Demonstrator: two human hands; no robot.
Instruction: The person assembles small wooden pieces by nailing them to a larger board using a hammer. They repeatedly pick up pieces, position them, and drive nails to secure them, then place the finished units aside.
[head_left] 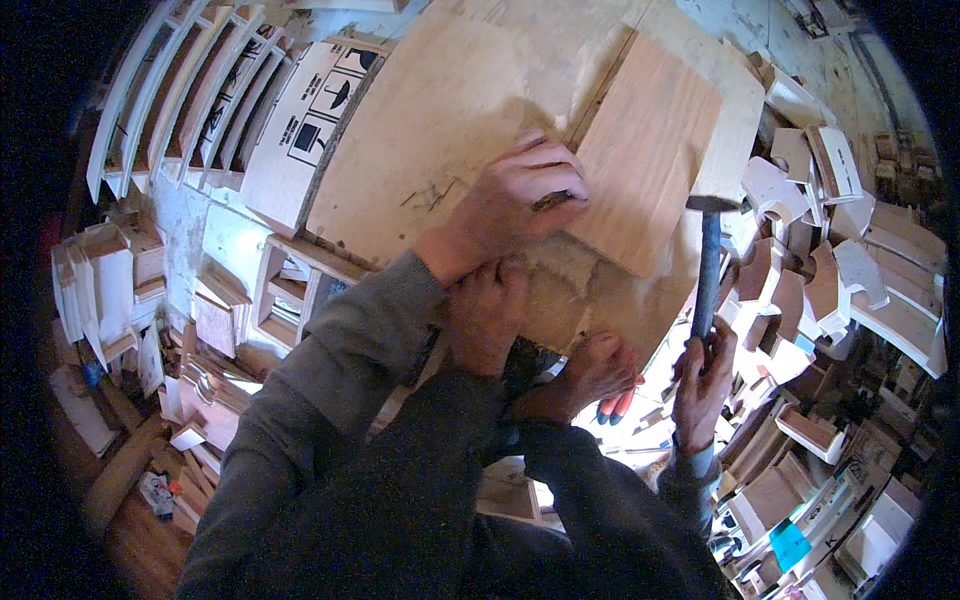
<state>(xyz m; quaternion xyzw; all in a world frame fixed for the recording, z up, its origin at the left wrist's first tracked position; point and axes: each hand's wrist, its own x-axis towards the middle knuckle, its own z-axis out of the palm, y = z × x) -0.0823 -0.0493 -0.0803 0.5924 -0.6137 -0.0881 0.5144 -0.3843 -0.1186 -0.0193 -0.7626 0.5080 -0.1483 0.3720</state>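
Note:
My left hand is closed above a large plywood board, beside the near left edge of a smaller reddish-brown wood panel. Something small and dark shows at its fingers, too unclear to name. At the right, my right hand grips the dark handle of a hammer. The hammer stands upright in the picture, its head at the top, near the panel's right side. That panel lies flat on the board. What looks like two bare feet rest by the board's near edge, below dark trouser legs.
Red-handled pliers lie near the right foot. White-and-brown curved wooden pieces crowd the right side. At the left are stacked slatted frames, a printed white panel, a wooden box frame and scattered offcuts.

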